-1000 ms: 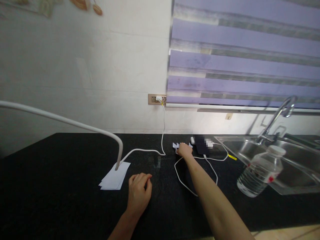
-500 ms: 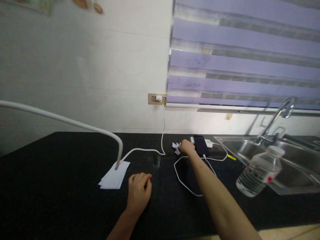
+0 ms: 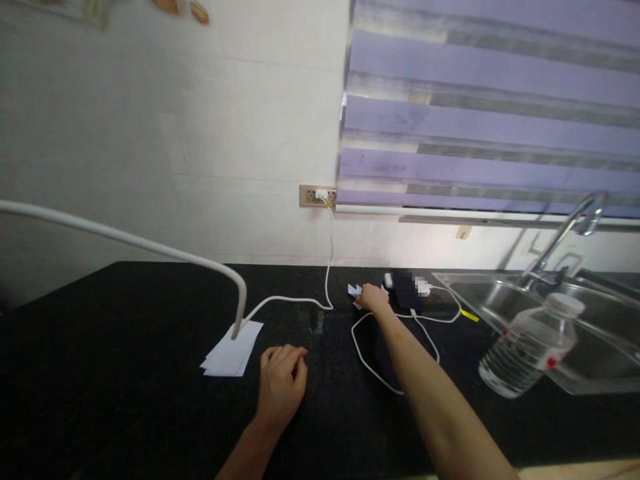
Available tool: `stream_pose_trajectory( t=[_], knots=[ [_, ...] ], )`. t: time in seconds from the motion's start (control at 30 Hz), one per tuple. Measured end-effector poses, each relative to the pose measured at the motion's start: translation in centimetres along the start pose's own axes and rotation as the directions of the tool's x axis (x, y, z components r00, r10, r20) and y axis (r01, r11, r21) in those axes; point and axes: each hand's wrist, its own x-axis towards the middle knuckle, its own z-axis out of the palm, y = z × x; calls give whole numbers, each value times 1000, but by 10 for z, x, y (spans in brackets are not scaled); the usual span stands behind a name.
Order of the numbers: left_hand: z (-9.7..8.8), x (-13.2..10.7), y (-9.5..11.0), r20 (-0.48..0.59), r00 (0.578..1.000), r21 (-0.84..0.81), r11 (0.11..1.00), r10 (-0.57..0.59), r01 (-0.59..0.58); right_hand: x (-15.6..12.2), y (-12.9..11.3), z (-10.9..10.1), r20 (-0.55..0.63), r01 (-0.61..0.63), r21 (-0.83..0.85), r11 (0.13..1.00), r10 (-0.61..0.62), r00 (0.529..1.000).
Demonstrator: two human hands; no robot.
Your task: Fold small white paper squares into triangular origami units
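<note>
My left hand rests on the dark counter with its fingers curled in, and nothing shows in them. Left of it lies a small stack of white paper sheets, apart from the hand. My right hand reaches far forward, its fingers closed down among small white paper pieces. Some of the pieces stick out on both sides of the hand; its fingertips are partly hidden. Just right of that hand lies a dark phone with a white cable plugged into its near end.
A white bent rod crosses from the left above the paper stack. A charger sits in the wall socket. At the right stand a water bottle, a steel sink and a faucet. A striped blind hangs behind.
The view has shifted slightly, moving most things a little to the right. More paper shows to the right of my right hand. My left hand stays in place on the counter.
</note>
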Motion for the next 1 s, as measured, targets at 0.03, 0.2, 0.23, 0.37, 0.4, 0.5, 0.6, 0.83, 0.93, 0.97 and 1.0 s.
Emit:
stream_pose_trajectory(
  t=[0.03,0.2,0.23,0.37,0.4,0.5,0.6,0.83,0.93,0.97,1.0],
  knots=[
    [0,0,0,1,1000,-2,1000,-1,1,0,0,0,1,-1,0,1000,1,1000],
    [0,0,0,6,1000,-5,1000,2,-2,0,-4,3,5,4,3,1000,-4,1000],
    [0,0,0,6,1000,-4,1000,4,-4,0,-5,3,4,7,4,1000,-7,1000],
    [2,0,-1,-9,1000,-1,1000,13,-13,1,-6,4,3,22,8,1000,-22,1000],
    [2,0,-1,-12,1000,0,1000,15,-15,1,-7,4,4,26,10,1000,-26,1000],
    [3,0,-1,-16,1000,2,1000,22,-22,1,-5,3,7,41,19,999,-42,999],
    [3,0,-1,-17,1000,1,1000,26,-26,0,1,-3,-3,65,36,997,-65,998],
    [6,3,-6,-34,999,26,1000,5,-4,-37,5,-20,-71,155,79,985,-150,986],
    [8,4,-7,-42,999,41,999,-6,8,-72,-8,-10,-76,243,111,964,-236,969],
    [9,5,-6,-37,999,47,999,-7,9,-84,-14,-4,-72,271,123,955,-264,962],
    [9,6,-5,-36,999,56,998,-11,13,-96,-20,3,-72,292,132,947,-284,956]
  ],
)
